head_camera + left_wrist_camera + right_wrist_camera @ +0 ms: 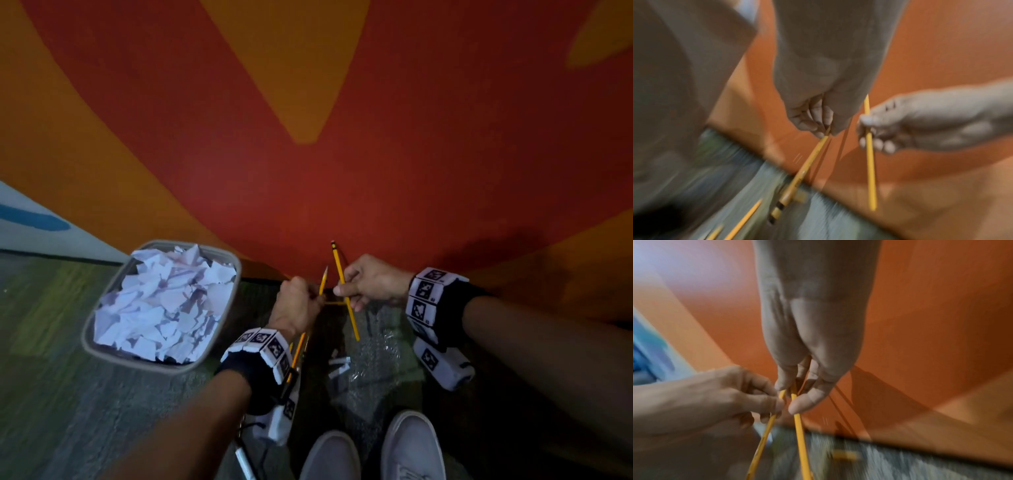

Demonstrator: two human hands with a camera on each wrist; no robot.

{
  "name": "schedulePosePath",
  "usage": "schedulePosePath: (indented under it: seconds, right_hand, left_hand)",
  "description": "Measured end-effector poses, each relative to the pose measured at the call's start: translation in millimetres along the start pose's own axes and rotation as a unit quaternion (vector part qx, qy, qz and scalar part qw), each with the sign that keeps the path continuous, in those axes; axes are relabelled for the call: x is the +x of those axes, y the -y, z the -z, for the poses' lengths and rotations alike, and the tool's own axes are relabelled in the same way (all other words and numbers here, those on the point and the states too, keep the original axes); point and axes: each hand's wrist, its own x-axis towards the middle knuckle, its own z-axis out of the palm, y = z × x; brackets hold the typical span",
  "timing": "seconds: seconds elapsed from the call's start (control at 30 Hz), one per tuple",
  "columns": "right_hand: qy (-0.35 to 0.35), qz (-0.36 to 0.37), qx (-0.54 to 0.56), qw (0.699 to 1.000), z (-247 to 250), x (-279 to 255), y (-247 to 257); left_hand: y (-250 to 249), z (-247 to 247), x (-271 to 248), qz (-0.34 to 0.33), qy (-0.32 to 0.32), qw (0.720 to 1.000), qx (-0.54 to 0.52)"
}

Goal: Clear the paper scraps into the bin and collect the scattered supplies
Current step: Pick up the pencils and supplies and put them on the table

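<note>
Two hands, one yellow pencil each, beside a bin full of scraps.

Nearest, pale grey shoes (412, 445) on grey-green carpet (51, 359). Above them, left hand (296, 305) with fingers curled round a yellow wooden pencil (323, 281); right hand (371, 282) pinching a second yellow pencil (346, 294) between thumb and fingers, the two hands just apart. To the left, grey rectangular plastic bin (89, 337) heaped with torn white paper scraps (164, 301). Beyond, red-and-orange painted wall (308, 102).
</note>
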Motion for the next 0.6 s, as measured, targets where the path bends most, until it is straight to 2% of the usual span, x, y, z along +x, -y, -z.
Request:
schedulePosePath:
  seconds: [0.13,0.33,0.6]
  right_hand:
    - [-0.047,0.053,-0.02,0.997,28,-66,47]
    - [-0.134,0.137,-0.039,0.981,67,-178,110]
    - [-0.209,0.164,-0.03,0.964,111,-327,142]
  left_hand:
    - [-70,58,-28,-0.083,-0.043,0.995,-0.019]
    - [-180,124,-76,-0.191,-0.06,0.979,-0.022]
    - [-308,153,-154,-0.298,-0.082,0.951,-0.002]
